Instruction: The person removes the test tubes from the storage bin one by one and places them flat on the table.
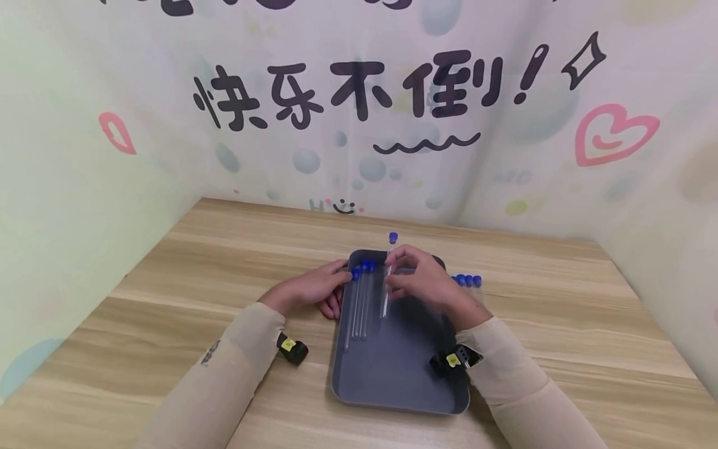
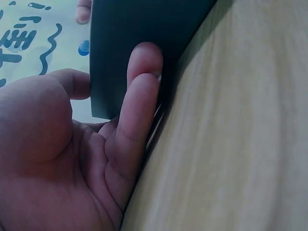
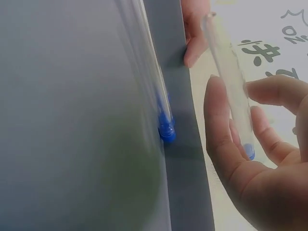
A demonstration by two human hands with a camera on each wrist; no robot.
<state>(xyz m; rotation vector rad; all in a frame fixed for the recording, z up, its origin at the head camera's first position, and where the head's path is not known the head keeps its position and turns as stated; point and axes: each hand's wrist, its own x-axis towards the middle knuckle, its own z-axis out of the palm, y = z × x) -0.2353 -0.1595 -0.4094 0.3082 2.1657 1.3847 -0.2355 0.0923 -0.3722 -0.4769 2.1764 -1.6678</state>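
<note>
I find the right hand [image 1: 414, 279] clamped, thumb and fingers, on a blue-capped tube [image 1: 384, 305], cap uppermost, over the grey tray [image 1: 401, 380]. Left of that hand, three more tubes [image 1: 364, 307] lie in the tray; to its right, blue caps [image 1: 469, 280] show outside it. The left hand [image 1: 315, 288] grips the tray's wall between thumb and fingers.

Both arms [image 1: 224, 380] reach forward. The left hand [image 1: 320, 288] grips between thumb [image 2: 72, 83] and fingers [image 2: 131, 110]; the right hand [image 1: 421, 279] pinches with bent fingers.

Black lettering [image 1: 361, 91] on the white backdrop [image 1: 252, 178] reads "快乐不倒!", beneath cut-off characters [image 1: 177, 7].
</note>
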